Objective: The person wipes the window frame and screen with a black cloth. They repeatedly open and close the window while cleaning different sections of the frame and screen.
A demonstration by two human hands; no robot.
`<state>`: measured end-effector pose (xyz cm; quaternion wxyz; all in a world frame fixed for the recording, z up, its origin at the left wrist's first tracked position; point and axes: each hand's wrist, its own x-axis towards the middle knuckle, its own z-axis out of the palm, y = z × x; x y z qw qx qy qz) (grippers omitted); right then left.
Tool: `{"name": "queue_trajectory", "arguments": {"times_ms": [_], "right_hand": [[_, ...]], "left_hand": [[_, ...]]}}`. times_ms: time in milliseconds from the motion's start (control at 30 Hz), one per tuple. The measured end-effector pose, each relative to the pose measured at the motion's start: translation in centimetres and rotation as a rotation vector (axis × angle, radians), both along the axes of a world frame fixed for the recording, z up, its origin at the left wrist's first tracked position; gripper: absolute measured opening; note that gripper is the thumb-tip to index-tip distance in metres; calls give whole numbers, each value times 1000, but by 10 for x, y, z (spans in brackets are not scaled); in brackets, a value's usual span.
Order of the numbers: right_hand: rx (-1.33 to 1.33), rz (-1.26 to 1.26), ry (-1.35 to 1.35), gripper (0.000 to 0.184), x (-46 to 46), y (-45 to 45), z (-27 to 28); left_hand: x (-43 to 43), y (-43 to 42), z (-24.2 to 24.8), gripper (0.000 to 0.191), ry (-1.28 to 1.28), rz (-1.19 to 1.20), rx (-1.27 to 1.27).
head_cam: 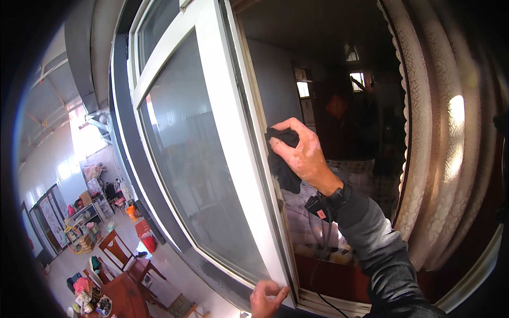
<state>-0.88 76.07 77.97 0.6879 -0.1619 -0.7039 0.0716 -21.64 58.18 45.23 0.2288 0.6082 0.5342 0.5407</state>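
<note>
My right hand (304, 155) pinches a black cloth (288, 177) between thumb and fingers and holds it against the inner edge of the window frame (254, 71). Part of the cloth hangs below the fingers. A dark band with a black device and cable (318, 206) is at that wrist. Low in the view, my left hand (267, 299) has its fingers curled at the bottom corner of the white window sash (234, 151). Whether it grips the sash cannot be told. The sash holds a large glass pane (195, 159).
A patterned curtain (427, 139) hangs right of the opening. Through it lies a dark room with a bed (302, 214). Left of the window, the lower room holds a red-brown table (123, 294), wooden chairs (127, 254), an orange bucket (132, 213) and a red bucket (148, 243).
</note>
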Motion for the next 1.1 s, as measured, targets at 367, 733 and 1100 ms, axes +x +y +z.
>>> {"name": "queue_trajectory", "arguments": {"times_ms": [367,733,1100], "right_hand": [[226,-16,165,29,-18,23,69],[-423,91,-130,26,11,-29,-254],[-714,-113,-151,35,58,-80,-389]], "left_hand": [[0,-4,-2,33,29,34,-18],[1,0,-10,32,-46,-12,-3],[21,-33,-23,21,-327,-145,-87]]}}
